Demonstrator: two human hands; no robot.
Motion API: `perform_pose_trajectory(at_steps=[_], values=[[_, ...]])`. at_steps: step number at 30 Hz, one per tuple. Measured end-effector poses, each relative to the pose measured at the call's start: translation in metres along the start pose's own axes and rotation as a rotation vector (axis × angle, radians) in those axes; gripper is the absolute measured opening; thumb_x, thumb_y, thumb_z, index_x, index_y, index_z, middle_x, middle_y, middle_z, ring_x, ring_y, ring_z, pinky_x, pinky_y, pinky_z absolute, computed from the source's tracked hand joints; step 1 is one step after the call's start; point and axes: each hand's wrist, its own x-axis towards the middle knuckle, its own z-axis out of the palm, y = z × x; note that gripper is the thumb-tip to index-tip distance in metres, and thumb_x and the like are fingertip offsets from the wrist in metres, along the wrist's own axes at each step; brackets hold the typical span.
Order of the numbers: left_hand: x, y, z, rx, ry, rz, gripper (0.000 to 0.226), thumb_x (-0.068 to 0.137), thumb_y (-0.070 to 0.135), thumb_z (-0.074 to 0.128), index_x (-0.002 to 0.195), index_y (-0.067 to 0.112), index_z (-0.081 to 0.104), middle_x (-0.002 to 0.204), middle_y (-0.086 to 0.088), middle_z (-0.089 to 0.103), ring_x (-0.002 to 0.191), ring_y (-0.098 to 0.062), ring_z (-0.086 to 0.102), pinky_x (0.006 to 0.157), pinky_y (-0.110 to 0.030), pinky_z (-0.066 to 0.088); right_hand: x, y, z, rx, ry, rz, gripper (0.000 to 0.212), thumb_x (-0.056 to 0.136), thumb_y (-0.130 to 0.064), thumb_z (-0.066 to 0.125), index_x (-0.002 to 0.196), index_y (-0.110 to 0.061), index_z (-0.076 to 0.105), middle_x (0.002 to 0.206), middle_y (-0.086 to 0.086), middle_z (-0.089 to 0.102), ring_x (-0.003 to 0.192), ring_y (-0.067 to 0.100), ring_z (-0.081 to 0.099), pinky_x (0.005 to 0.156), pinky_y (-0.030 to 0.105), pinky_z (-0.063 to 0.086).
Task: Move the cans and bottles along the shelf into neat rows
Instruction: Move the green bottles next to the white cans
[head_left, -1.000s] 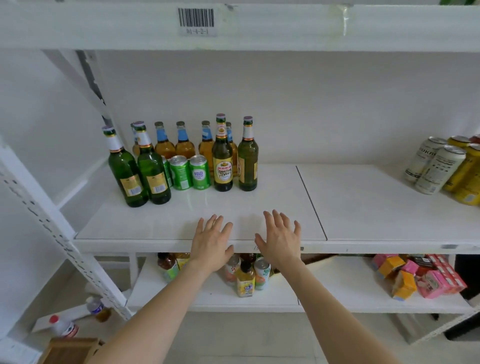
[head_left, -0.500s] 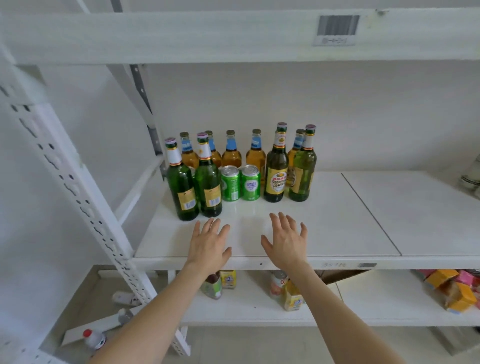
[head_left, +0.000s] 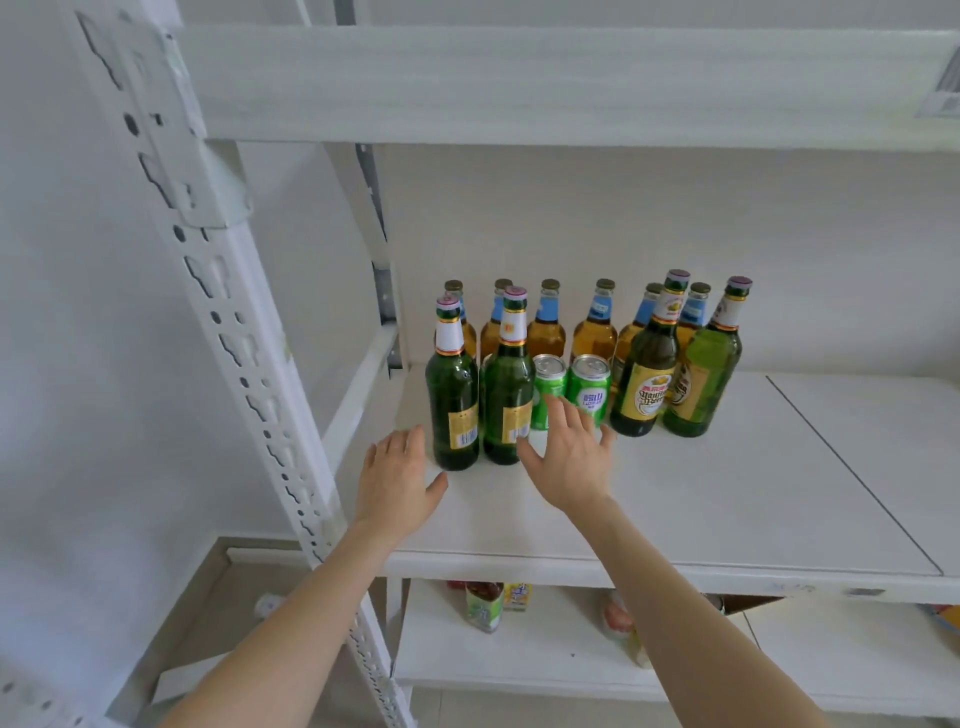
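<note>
Shelf (head_left: 727, 509), mid-frame. Left to right:

Left hand (head_left: 397, 486), lower centre-left: fingers spread, palm down, holding nothing. It sits just beside the base of the left green bottle (head_left: 453, 395), on its left side; contact cannot be told.

Second green bottle (head_left: 508, 387) stands upright right of the first, close against it.

Right hand (head_left: 569, 460), centre: fingers spread, empty, thumb near the second bottle's base, fingertips overlapping the lower part of the two green cans (head_left: 571, 387).

Further right, two larger green bottles (head_left: 675, 374) stand upright. Amber bottles (head_left: 595, 332) form the back row.

Judgement: the front pair lies between the two hands, long axes vertical and forward of the cans' line. Each hand is nearest one bottle; a push toward the upper frame would align them. Tipping is the risk.
</note>
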Motion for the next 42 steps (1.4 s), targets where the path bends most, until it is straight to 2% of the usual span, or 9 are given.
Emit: perform_pose_trajectory(at_steps=[6, 9, 11, 16, 24, 28, 32, 38, 42], values=[[0.038, -0.006, 0.014, -0.613, -0.108, -0.324, 0.081, 0.083, 0.047, 0.072, 0.147, 0.018, 0.030, 0.147, -0.007, 0.045, 0.131, -0.027, 0.047, 0.101, -0.039, 0.043, 0.039, -0.016, 0.011, 0.252, -0.008, 0.125, 0.068, 0.086, -0.055, 0.056, 0.139, -0.018, 0.035, 0.129, 0.004, 0.058, 0.120, 0.028, 0.053, 0.102, 0.051, 0.040], [0.058, -0.006, 0.024, -1.000, -0.224, -0.415, 0.073, 0.075, 0.046, 0.080, 0.135, 0.030, 0.041, 0.135, -0.001, 0.054, 0.121, -0.022, 0.054, 0.089, -0.031, 0.049, 0.056, -0.016, 0.020, 0.480, -0.059, 0.174, 0.072, 0.082, -0.052, 0.065, 0.139, -0.021, 0.034, 0.130, 0.001, 0.058, 0.118, 0.026, 0.057, 0.097, 0.051, 0.049], [0.068, -0.008, 0.031, -1.122, -0.250, -0.429, 0.066, 0.071, 0.039, 0.084, 0.125, 0.036, 0.046, 0.126, 0.005, 0.059, 0.113, -0.016, 0.058, 0.077, -0.023, 0.049, 0.065, -0.015, 0.026, 0.653, -0.112, 0.188, 0.067, 0.080, -0.047, 0.072, 0.132, -0.025, 0.037, 0.123, -0.007, 0.058, 0.115, 0.019, 0.059, 0.091, 0.038, 0.053], [0.088, -0.015, 0.047, -1.191, -0.316, -0.394, 0.078, 0.055, 0.040, 0.091, 0.124, 0.033, 0.056, 0.116, 0.011, 0.070, 0.110, -0.013, 0.064, 0.090, -0.035, 0.055, 0.081, -0.010, 0.037, 0.867, -0.165, 0.189, 0.065, 0.066, -0.048, 0.081, 0.117, -0.039, 0.042, 0.110, -0.019, 0.059, 0.105, 0.007, 0.058, 0.079, 0.017, 0.046], [0.093, -0.013, 0.047, -1.187, -0.327, -0.398, 0.075, 0.041, 0.039, 0.092, 0.110, 0.035, 0.062, 0.100, 0.016, 0.074, 0.093, -0.006, 0.071, 0.068, -0.017, 0.055, 0.079, -0.006, 0.037, 1.003, -0.130, 0.182, 0.055, 0.059, -0.040, 0.085, 0.095, -0.063, 0.050, 0.094, -0.038, 0.062, 0.092, -0.020, 0.056, 0.063, 0.001, 0.045], [0.083, -0.011, 0.043, -1.188, -0.312, -0.412, 0.073, 0.041, 0.039, 0.092, 0.108, 0.036, 0.063, 0.099, 0.016, 0.074, 0.091, -0.006, 0.071, 0.068, -0.019, 0.055, 0.074, -0.010, 0.031, 1.046, -0.129, 0.206, 0.057, 0.059, -0.035, 0.086, 0.096, -0.064, 0.052, 0.094, -0.041, 0.062, 0.091, -0.020, 0.057, 0.062, 0.000, 0.045], [0.071, -0.006, 0.037, -1.200, -0.311, -0.423, 0.071, 0.041, 0.041, 0.091, 0.106, 0.037, 0.063, 0.097, 0.016, 0.074, 0.090, -0.006, 0.071, 0.071, -0.022, 0.055, 0.066, -0.010, 0.027, 1.152, -0.112, 0.287, 0.053, 0.056, -0.039, 0.085, 0.102, -0.045, 0.060, 0.094, -0.029, 0.069, 0.086, -0.011, 0.064, 0.058, 0.006, 0.049], [0.045, 0.007, 0.024, -1.274, -0.327, -0.433, 0.054, 0.056, 0.031, 0.089, 0.105, 0.034, 0.065, 0.096, 0.014, 0.075, 0.089, -0.005, 0.070, 0.071, -0.022, 0.053, 0.044, -0.009, 0.018, 1.264, -0.100, 0.394, 0.056, 0.050, -0.047, 0.081, 0.102, -0.039, 0.065, 0.094, -0.023, 0.072, 0.086, -0.002, 0.067, 0.072, 0.024, 0.052], [0.022, 0.015, 0.013, -1.305, -0.357, -0.437, 0.058, 0.052, 0.037, 0.086, 0.106, 0.028, 0.066, 0.096, 0.009, 0.076, 0.092, -0.010, 0.071, 0.074, -0.026, 0.054, 0.027, -0.005, 0.009, 1.263, -0.093, 0.402, 0.037, 0.064, -0.035, 0.083, 0.097, -0.038, 0.067, 0.089, -0.022, 0.072, 0.081, -0.005, 0.067, 0.067, 0.023, 0.051]])
